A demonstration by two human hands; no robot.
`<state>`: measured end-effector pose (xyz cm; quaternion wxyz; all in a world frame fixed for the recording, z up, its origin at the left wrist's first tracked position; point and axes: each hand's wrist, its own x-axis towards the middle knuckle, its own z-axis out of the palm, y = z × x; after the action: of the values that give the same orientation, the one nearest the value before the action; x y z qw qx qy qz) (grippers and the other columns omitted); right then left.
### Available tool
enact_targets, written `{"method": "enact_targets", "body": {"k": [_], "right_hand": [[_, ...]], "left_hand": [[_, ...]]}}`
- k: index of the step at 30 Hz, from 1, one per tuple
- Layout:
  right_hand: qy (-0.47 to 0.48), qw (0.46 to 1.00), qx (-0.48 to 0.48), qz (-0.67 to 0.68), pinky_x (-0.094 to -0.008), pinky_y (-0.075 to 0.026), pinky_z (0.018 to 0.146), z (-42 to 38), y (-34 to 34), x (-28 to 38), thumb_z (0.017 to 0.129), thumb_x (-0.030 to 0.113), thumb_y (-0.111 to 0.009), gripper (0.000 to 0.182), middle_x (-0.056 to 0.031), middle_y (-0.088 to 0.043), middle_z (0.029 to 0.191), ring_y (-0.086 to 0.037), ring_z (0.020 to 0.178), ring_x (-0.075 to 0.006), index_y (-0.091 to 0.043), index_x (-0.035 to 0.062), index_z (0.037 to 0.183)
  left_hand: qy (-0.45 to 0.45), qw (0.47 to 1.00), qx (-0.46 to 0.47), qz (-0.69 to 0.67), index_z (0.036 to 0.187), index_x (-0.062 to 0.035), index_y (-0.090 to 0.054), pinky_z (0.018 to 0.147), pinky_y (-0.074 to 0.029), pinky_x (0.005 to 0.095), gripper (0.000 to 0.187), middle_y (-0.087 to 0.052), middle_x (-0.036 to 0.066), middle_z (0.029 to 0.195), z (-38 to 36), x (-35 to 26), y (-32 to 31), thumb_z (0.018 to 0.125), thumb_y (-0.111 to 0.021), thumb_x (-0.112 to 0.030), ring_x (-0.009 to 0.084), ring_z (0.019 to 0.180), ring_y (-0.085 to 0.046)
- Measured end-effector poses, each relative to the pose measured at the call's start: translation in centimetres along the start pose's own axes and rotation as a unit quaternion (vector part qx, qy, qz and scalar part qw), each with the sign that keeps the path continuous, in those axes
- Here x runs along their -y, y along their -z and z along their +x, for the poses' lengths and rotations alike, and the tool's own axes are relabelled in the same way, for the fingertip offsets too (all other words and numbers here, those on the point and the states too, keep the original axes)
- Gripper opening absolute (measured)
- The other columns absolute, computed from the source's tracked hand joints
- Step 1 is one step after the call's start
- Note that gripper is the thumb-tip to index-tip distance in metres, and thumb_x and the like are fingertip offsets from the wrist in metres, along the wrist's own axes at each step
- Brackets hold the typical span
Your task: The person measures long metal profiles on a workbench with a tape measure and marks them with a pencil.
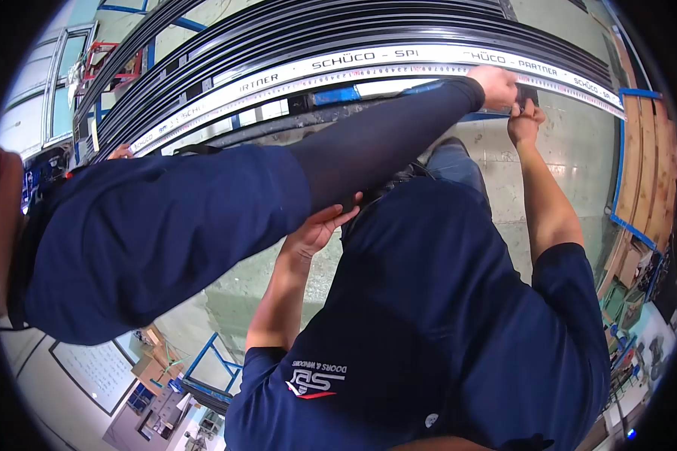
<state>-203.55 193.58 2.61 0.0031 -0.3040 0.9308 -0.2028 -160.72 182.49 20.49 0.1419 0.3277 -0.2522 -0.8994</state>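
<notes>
My right hand is closed around a dark tape measure at the lower edge of a long metal profile covered with white printed film. The measuring tape's blade lies along that edge. A co-worker's hand reaches in just left of my right hand, its fingers at the profile edge. My left hand hangs by my waist with fingers stretched out, close under the co-worker's dark sleeve, and nothing shows in it.
Several black profiles lie side by side behind the white one. The co-worker's other hand is at the profile's left end. Wooden boards in a blue frame stand at right. A whiteboard shows at lower left.
</notes>
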Motion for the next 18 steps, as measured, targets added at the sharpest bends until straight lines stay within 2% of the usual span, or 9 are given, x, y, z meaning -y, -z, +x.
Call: {"method": "enact_targets", "body": {"k": [2,4,6,7,8,11,15,18], "right_hand": [[-0.027,0.999,0.015,-0.009,-0.0464,-0.044,0.102,0.3,0.3,0.4,0.093,0.036,-0.060,0.053,-0.0260,-0.034,0.139,-0.052,0.117,-0.0466,-0.045,0.0175,0.140],[-0.028,0.999,0.020,0.002,-0.0458,-0.043,0.102,0.2,0.5,1.1,0.093,0.035,-0.061,0.055,-0.0258,-0.034,0.140,-0.050,0.118,-0.0458,-0.044,0.0168,0.141],[-0.026,0.999,0.024,0.013,-0.0451,-0.043,0.103,-0.1,0.8,1.1,0.093,0.035,-0.062,0.057,-0.0257,-0.034,0.140,-0.049,0.120,-0.0451,-0.044,0.0162,0.142],[0.018,0.999,0.025,0.034,-0.0439,-0.041,0.104,-0.3,1.0,0.7,0.093,0.035,-0.063,0.060,-0.0277,-0.033,0.141,-0.044,0.125,-0.0447,-0.041,0.0134,0.144],[0.061,0.996,0.027,0.054,-0.0426,-0.039,0.106,-0.5,1.4,0.0,0.093,0.036,-0.064,0.063,-0.0296,-0.031,0.142,-0.039,0.129,-0.0443,-0.039,0.0107,0.145],[0.037,0.992,0.050,0.105,-0.0457,-0.038,0.107,-3.8,6.0,0.6,0.090,0.035,-0.068,0.069,-0.0284,-0.032,0.142,-0.040,0.130,-0.0442,-0.036,0.0120,0.148],[0.037,0.992,0.065,0.102,-0.0474,-0.035,0.109,-9.0,7.7,-9.0,0.090,0.035,-0.068,0.070,-0.0316,-0.034,0.141,-0.038,0.132,-0.0448,-0.036,0.0113,0.148],[-0.039,0.990,0.135,0.016,-0.0484,-0.032,0.111,-13.7,7.4,-20.9,0.088,0.037,-0.069,0.070,-0.0319,-0.038,0.141,-0.037,0.133,-0.0433,-0.040,0.0120,0.146]], "left_hand": [[-0.020,0.993,-0.106,-0.056,0.149,-0.0058,-0.029,0.095,-0.056,0.0453,0.064,-0.050,0.022,0.138,-9.5,2.1,4.5,0.090,-0.046,0.014,0.0418,0.121,-0.057],[-0.044,0.990,-0.118,-0.062,0.149,-0.0084,-0.027,0.090,-0.058,0.0387,0.069,-0.050,0.022,0.140,-10.5,2.8,2.6,0.088,-0.048,0.015,0.0337,0.117,-0.062],[-0.060,0.989,-0.127,-0.043,0.150,-0.0117,-0.025,0.090,-0.058,0.0395,0.071,-0.049,0.022,0.141,-10.7,4.6,2.1,0.088,-0.048,0.014,0.0339,0.118,-0.061],[-0.069,0.989,-0.130,-0.025,0.151,-0.0151,-0.022,0.090,-0.058,0.0404,0.073,-0.049,0.023,0.141,-10.7,5.7,1.8,0.089,-0.048,0.013,0.0342,0.118,-0.061],[-0.078,0.988,-0.130,-0.020,0.149,-0.0141,-0.026,0.092,-0.056,0.0426,0.069,-0.047,0.023,0.143,-10.8,6.8,1.4,0.089,-0.047,0.013,0.0347,0.120,-0.059],[-0.130,0.985,-0.104,-0.046,0.149,-0.0139,-0.026,0.093,-0.055,0.0465,0.066,-0.046,0.024,0.144,-11.2,10.2,-1.0,0.091,-0.046,0.009,0.0378,0.123,-0.057],[-0.138,0.981,-0.075,-0.112,0.149,-0.0134,-0.028,0.094,-0.054,0.0520,0.061,-0.044,0.024,0.145,-10.7,14.0,-5.0,0.093,-0.047,0.000,0.0423,0.123,-0.055],[-0.136,0.979,-0.026,-0.149,0.149,-0.0132,-0.029,0.096,-0.051,0.0611,0.057,-0.042,0.025,0.146,-9.5,15.5,-7.9,0.095,-0.049,-0.014,0.0470,0.126,-0.051]]}}
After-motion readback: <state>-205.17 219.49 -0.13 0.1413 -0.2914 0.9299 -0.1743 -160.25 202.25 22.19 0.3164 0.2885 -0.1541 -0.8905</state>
